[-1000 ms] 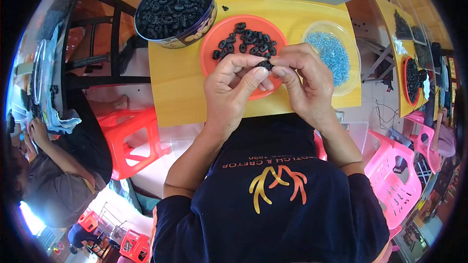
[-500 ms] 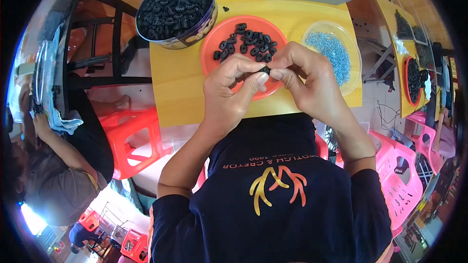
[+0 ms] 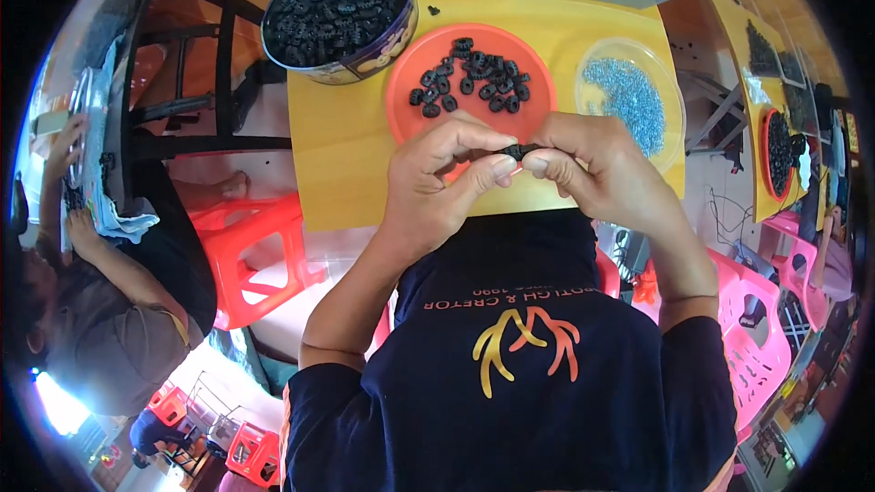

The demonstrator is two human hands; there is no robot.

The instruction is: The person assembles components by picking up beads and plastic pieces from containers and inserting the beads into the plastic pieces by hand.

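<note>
Together, the left hand (image 3: 430,180) and right hand (image 3: 603,169) pinch a ribbed black piece (image 3: 516,152) directly between their fingertips. Its long axis seems to run side to side, above the red plate (image 3: 402,96).

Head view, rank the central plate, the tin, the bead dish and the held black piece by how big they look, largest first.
1. Central plate and tin: too alike to rank, the plate being partly hidden.
2. Bead dish.
3. Black piece, clearly smallest.
</note>
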